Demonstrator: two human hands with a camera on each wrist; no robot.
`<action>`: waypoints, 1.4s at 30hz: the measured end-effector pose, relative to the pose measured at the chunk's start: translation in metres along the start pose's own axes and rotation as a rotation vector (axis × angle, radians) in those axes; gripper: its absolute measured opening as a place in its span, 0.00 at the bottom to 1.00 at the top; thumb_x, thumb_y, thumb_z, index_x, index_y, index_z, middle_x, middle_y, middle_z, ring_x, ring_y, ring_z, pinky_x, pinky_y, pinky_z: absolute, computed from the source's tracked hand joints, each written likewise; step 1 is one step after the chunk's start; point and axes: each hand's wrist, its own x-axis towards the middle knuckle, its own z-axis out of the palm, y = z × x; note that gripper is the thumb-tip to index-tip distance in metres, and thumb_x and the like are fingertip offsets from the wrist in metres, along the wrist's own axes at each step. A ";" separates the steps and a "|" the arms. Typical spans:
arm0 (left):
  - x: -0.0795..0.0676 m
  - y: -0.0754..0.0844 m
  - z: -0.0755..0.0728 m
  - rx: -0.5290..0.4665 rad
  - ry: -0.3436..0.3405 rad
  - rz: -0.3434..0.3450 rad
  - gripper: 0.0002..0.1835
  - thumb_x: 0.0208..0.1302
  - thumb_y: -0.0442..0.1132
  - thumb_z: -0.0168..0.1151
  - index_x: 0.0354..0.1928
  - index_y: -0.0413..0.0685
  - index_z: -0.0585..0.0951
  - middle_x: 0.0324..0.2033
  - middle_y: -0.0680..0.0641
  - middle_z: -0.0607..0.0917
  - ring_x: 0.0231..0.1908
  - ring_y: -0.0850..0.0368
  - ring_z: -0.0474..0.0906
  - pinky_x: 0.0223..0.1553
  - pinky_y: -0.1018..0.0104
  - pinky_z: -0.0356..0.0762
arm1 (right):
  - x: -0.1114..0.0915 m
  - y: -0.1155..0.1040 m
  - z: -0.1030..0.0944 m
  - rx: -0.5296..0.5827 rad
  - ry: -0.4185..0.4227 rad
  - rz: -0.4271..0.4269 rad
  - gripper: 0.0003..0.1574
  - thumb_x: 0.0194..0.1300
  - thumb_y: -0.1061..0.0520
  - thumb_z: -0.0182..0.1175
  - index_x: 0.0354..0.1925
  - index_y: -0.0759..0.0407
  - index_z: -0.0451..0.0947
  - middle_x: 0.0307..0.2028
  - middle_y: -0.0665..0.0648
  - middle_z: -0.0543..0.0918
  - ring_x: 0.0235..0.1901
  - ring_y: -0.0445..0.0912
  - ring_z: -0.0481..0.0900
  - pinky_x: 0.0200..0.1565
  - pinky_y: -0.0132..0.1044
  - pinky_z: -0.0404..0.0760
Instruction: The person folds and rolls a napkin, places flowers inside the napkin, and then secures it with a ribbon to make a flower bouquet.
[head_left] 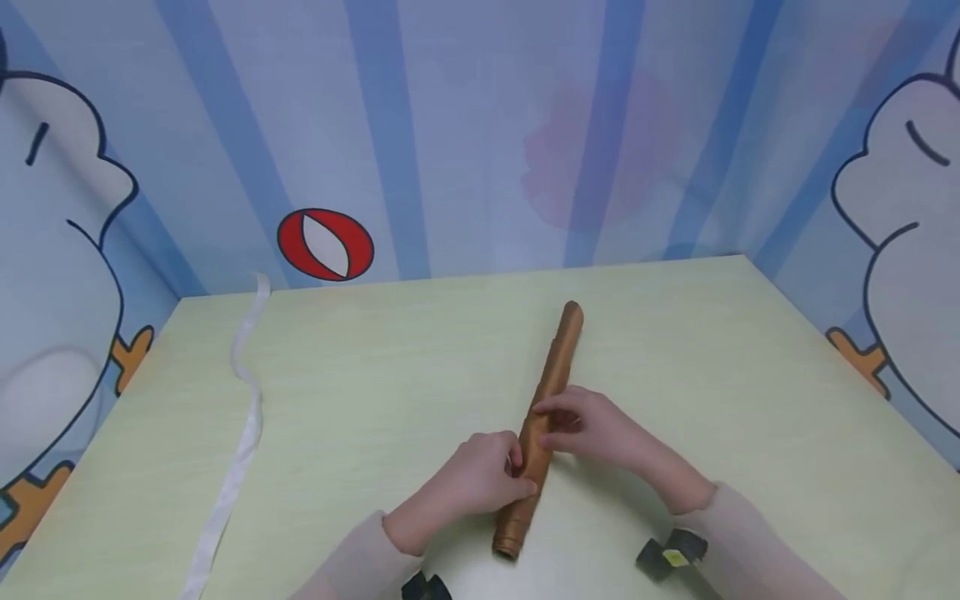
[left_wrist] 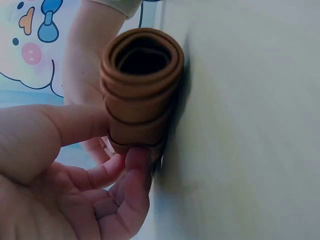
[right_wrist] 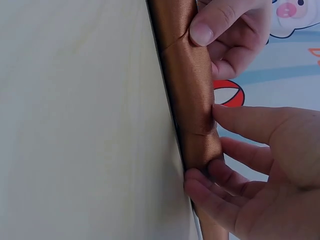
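A long, thin tube of brown satin-like material [head_left: 557, 360], wound in overlapping turns, lies slanting across the table. Its near end shows a hollow, layered opening [left_wrist: 142, 57] in the left wrist view. My left hand [head_left: 480, 475] grips the tube's lower part, with the thumb on one side and curled fingers on the other. Farther up, my right hand [head_left: 592, 425] holds it between thumb and fingers from the right. In the right wrist view, the right fingertips [right_wrist: 200, 185] touch the brown surface [right_wrist: 187, 85], where diagonal seams show.
A narrow white ribbon [head_left: 246, 442] runs in a wavy line along the left of the pale table [head_left: 390, 358]. Blue striped panels [head_left: 480, 150] with cartoon drawings stand at the back and sides. Dark wrist devices [head_left: 672, 554] sit on both sleeves.
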 end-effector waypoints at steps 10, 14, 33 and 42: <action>-0.005 -0.001 0.008 -0.176 0.038 -0.053 0.14 0.53 0.37 0.71 0.30 0.43 0.73 0.17 0.52 0.73 0.19 0.61 0.67 0.20 0.70 0.63 | 0.005 -0.001 0.003 0.011 -0.064 0.042 0.23 0.59 0.60 0.67 0.53 0.63 0.79 0.39 0.55 0.76 0.39 0.45 0.78 0.41 0.35 0.78; -0.007 -0.001 0.012 -0.227 0.056 -0.067 0.14 0.52 0.37 0.71 0.30 0.43 0.73 0.17 0.52 0.73 0.18 0.61 0.68 0.20 0.71 0.64 | 0.006 -0.001 0.004 0.039 -0.090 0.053 0.24 0.59 0.60 0.66 0.54 0.64 0.78 0.39 0.56 0.75 0.37 0.44 0.80 0.37 0.33 0.77; -0.011 -0.001 0.013 -0.414 -0.080 -0.155 0.13 0.55 0.34 0.70 0.29 0.40 0.73 0.16 0.45 0.81 0.16 0.57 0.79 0.21 0.65 0.78 | 0.005 -0.003 0.010 0.145 -0.176 0.051 0.27 0.59 0.57 0.67 0.57 0.63 0.77 0.44 0.56 0.75 0.39 0.44 0.78 0.41 0.33 0.77; -0.013 0.000 0.009 -0.375 -0.129 -0.132 0.12 0.54 0.35 0.70 0.24 0.41 0.74 0.13 0.45 0.81 0.14 0.59 0.76 0.20 0.66 0.76 | 0.002 -0.008 0.009 0.173 -0.204 0.038 0.28 0.57 0.58 0.69 0.56 0.64 0.77 0.42 0.57 0.74 0.36 0.44 0.76 0.40 0.32 0.77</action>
